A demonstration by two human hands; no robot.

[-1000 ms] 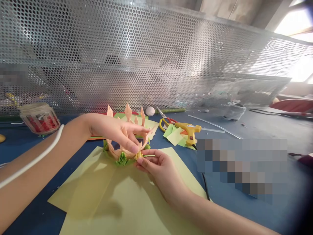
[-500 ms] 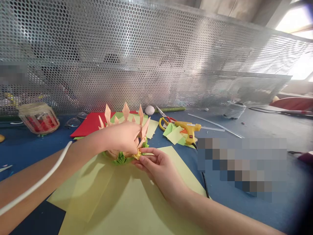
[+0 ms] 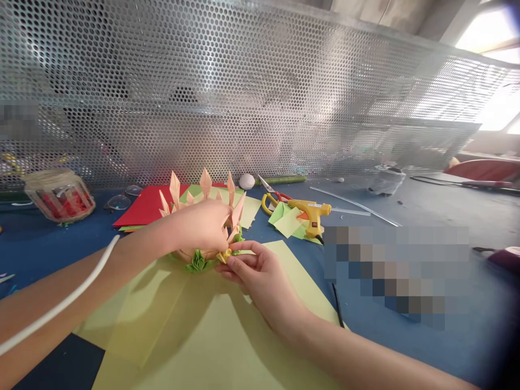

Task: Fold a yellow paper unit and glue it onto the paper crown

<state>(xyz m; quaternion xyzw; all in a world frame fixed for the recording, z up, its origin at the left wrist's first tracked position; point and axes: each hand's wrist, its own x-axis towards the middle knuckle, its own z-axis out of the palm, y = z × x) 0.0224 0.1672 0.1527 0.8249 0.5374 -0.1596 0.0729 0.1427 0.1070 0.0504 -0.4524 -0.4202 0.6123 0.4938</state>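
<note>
A folded paper flower (image 3: 203, 187) with pointed peach petals and a green leaf base (image 3: 197, 262) sits on yellow-green paper sheets (image 3: 195, 336). My left hand (image 3: 201, 227) is curled over the flower's side, gripping it. My right hand (image 3: 254, 273) pinches a small yellow folded piece (image 3: 224, 255) at the flower's front base, thumb and forefinger pressed together. A white cord (image 3: 60, 303) lies across my left forearm.
A perforated metal screen (image 3: 260, 97) walls off the back. On the blue table lie a red sheet (image 3: 142, 208), a yellow glue gun (image 3: 311, 214), scissors (image 3: 270, 195), green paper scraps (image 3: 288, 222), a jar (image 3: 59, 195) at the left and a white ball (image 3: 246, 181).
My left hand has closed down over the flower from an open reach across it. My right hand stays pinching at the base. The view shifted slightly, showing the red sheet.
</note>
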